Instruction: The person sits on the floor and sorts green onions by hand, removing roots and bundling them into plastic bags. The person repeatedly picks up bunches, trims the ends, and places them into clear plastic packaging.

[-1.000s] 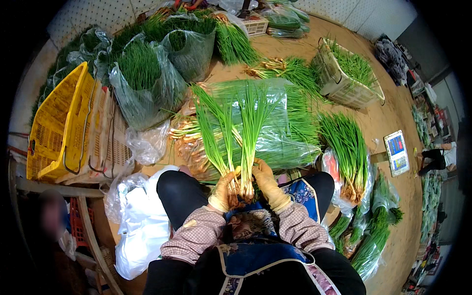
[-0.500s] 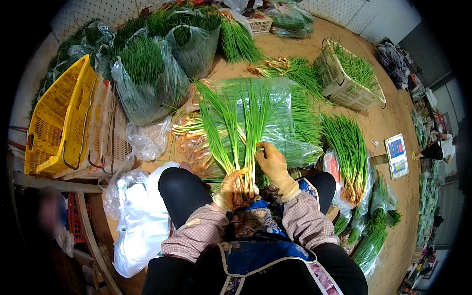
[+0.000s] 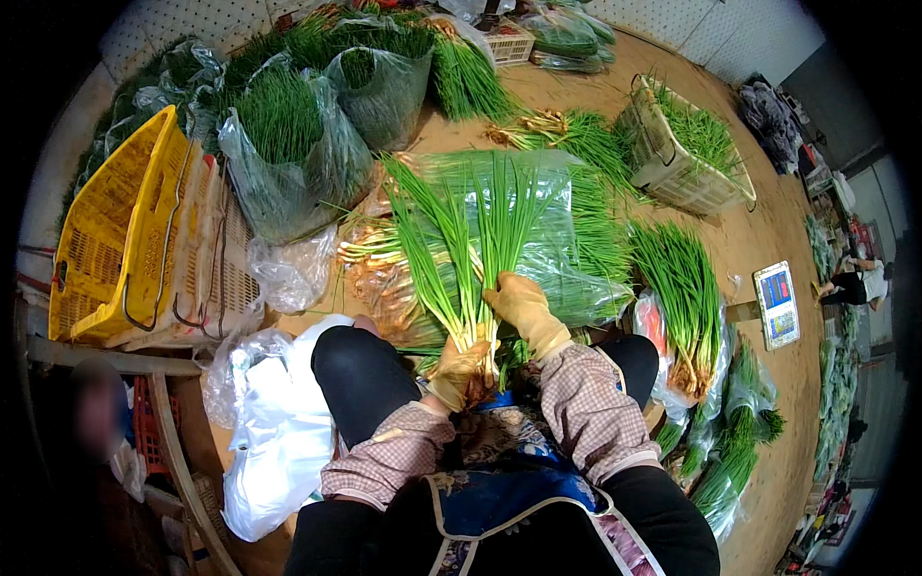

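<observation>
My left hand (image 3: 456, 372), in a tan glove, is closed around the white, root-end bases of a bunch of green onions (image 3: 442, 254). Higher up on the same bunch, my gloved right hand (image 3: 509, 302) has its fingers curled on the pale-green stalks at the right side. The leaves fan out over a large clear plastic-wrapped pile of green onions (image 3: 576, 278) in front of my knees. A loose bundle (image 3: 672, 278) lies to the right of that pile, its roots toward me.
Yellow crate (image 3: 96, 250) and stacked pale crates at left; bagged greens (image 3: 283, 125) behind; white basket of greens (image 3: 682, 154) back right; scale (image 3: 776, 305) at right; white bags (image 3: 269, 451) by my left knee. A person (image 3: 864, 283) is far right, another, blurred (image 3: 101, 413), lower left.
My right hand has moved up and left along the stalks from near the bases. My left hand has shifted slightly down and right, still holding the bottom of the bunch.
</observation>
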`<state>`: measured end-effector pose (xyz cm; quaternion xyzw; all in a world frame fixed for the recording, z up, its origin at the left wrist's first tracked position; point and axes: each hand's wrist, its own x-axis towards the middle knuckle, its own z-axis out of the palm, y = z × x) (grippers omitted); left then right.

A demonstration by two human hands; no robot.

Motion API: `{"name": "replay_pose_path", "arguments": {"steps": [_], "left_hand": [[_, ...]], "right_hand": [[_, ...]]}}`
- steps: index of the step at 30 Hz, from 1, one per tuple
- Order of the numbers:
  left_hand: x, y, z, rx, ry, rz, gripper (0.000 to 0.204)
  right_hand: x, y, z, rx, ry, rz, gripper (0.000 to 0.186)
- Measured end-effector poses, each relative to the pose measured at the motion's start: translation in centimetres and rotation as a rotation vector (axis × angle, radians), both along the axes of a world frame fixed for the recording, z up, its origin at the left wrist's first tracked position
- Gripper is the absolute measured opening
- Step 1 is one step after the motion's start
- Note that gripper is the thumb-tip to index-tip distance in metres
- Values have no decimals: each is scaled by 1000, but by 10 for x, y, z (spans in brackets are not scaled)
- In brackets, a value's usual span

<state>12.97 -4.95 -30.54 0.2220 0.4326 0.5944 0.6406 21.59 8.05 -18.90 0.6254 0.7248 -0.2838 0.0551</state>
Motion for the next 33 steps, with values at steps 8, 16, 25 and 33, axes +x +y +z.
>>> {"name": "replay_pose_path", "arguments": {"steps": [8,16,25,33], "left_hand": [[-17,18,-23,-503,-1196,-174,42],[-10,0,6,31,-193,-241,39],[-1,1,9,-26,78,-88,38],[-4,1,31,-131,-313,-16,45]], "right_hand": [[13,-12,-21,208,351,7,24],[54,7,-17,671,415,-199,18],[30,-31,51,-258,430,-70,29],[-4,-21,2,-20,54,69,35]]}}
